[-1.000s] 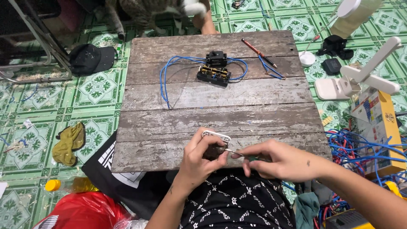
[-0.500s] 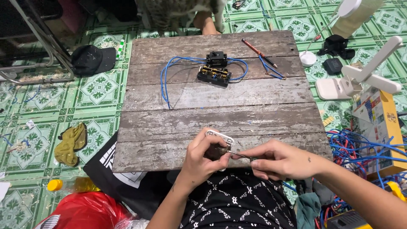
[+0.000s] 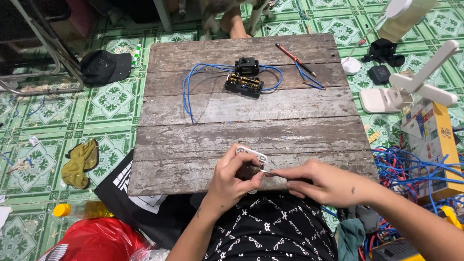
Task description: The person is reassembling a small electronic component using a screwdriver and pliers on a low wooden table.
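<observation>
My left hand [image 3: 233, 178] grips a small white-framed electrical switch part [image 3: 252, 155] at the near edge of the weathered wooden board [image 3: 203, 125]. My right hand [image 3: 321, 181] holds a thin metal-tipped tool [image 3: 266, 171], likely a screwdriver, with its tip pressed into the part. Farther up the board lie two black electrical modules [image 3: 244, 80] joined by blue wires [image 3: 193, 82].
A red-handled screwdriver [image 3: 295, 53] and short blue wire pieces [image 3: 309, 79] lie at the board's far right. A black cap [image 3: 104, 65] and yellow-green cloth [image 3: 82, 159] are on the tiled floor at left. A white desk lamp [image 3: 411, 87], coloured box [image 3: 430, 130] and blue cable tangle [image 3: 415, 169] sit at right.
Both hands stay at the near edge on the white part. The view has shifted slightly; the tool tip stays against the part.
</observation>
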